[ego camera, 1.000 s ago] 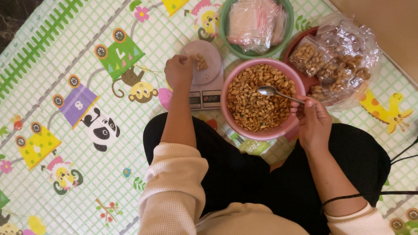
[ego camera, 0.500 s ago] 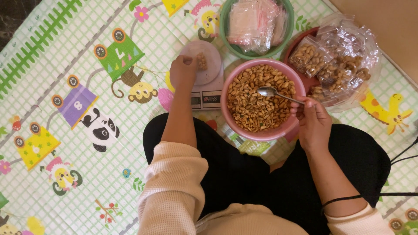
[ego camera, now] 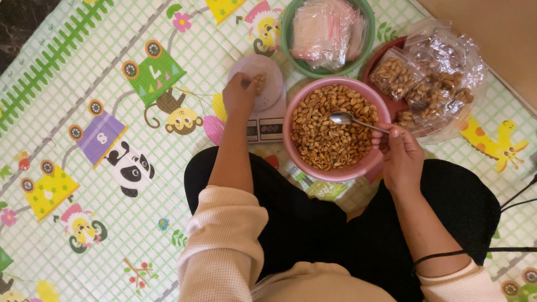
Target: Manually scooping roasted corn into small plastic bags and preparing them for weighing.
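A pink bowl (ego camera: 291,140) full of peanuts (ego camera: 330,131) sits on the mat in front of my knees. My right hand (ego camera: 400,156) holds a metal spoon (ego camera: 349,119) by the handle, its bowl hovering over the peanuts. My left hand (ego camera: 239,94) rests at the edge of a small pale dish (ego camera: 271,67) on a kitchen scale (ego camera: 267,127), fingers pinched at a few peanuts lying in the dish.
A green bowl (ego camera: 291,61) of empty clear bags stands behind the scale. A red tray (ego camera: 373,61) at the right holds several filled peanut bags (ego camera: 428,84). A colourful play mat (ego camera: 100,112) covers the floor. Black cables (ego camera: 517,196) lie at the right.
My left hand has shifted slightly over the dish on the scale. The right hand and spoon have stayed over the pink bowl.
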